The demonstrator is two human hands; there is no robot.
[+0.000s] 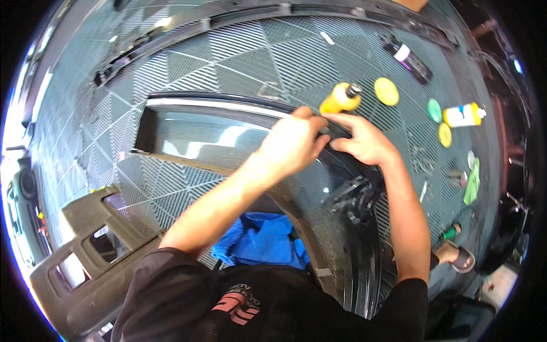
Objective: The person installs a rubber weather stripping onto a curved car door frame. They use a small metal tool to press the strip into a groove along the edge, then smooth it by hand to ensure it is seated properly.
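A large curved, glossy black car part (319, 196) lies in front of me, with a dark trim strip (228, 101) running along its far edge. My left hand (290, 142) is closed at that edge, thumb and fingers pinched together. Whatever sits between those fingertips is too small to name. Facing it, my right hand (367, 142) grips the trim strip, index finger on the far side and thumb on the near side. The fingertips of both hands are close together. Just beyond them is a yellow bottle (340, 100) with a black cap.
A blue towel (262, 239) lies close to my body. At left is a brown plastic panel (85, 273). Rightward are a yellow pad (386, 91), a black bottle (416, 64), a white-and-yellow bottle (461, 115), a green cloth (473, 182) and a sandalled foot (464, 259). A long black strip (250, 17) spans the far floor.
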